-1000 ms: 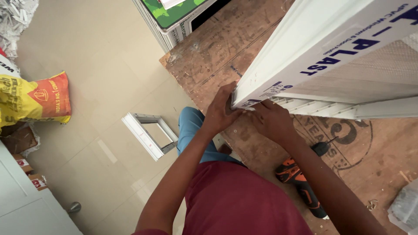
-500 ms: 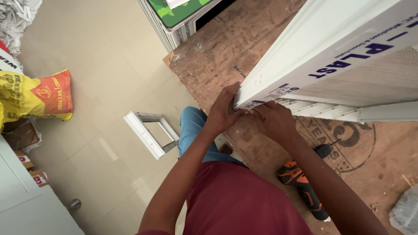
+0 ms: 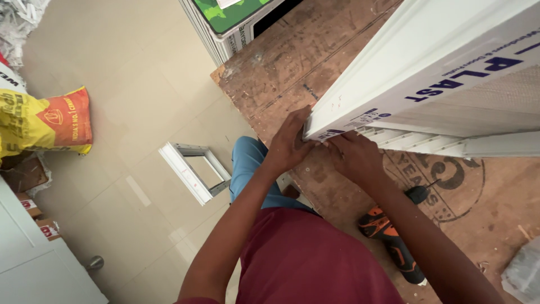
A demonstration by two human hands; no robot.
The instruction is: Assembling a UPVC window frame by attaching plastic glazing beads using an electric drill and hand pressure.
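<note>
A long white plastic profile (image 3: 427, 73) with blue print lies across a worn plywood bench (image 3: 315, 50), its ribbed underside showing at the near end. My left hand (image 3: 289, 143) grips the near corner of the profile, fingers curled under its end. My right hand (image 3: 354, 155) presses against the same end from below, fingertips at the ribbed edge. Both hands touch each other's side at the corner.
An orange and black cordless drill (image 3: 391, 239) lies on the bench beside my right forearm. A small white frame (image 3: 194, 169) lies on the tiled floor. A yellow and orange sack (image 3: 45, 121) sits at left. A green-topped white box (image 3: 236, 22) stands beyond the bench.
The view has shifted slightly; my hands stay at the profile's near corner, with the left hand closing a little more around the end.
</note>
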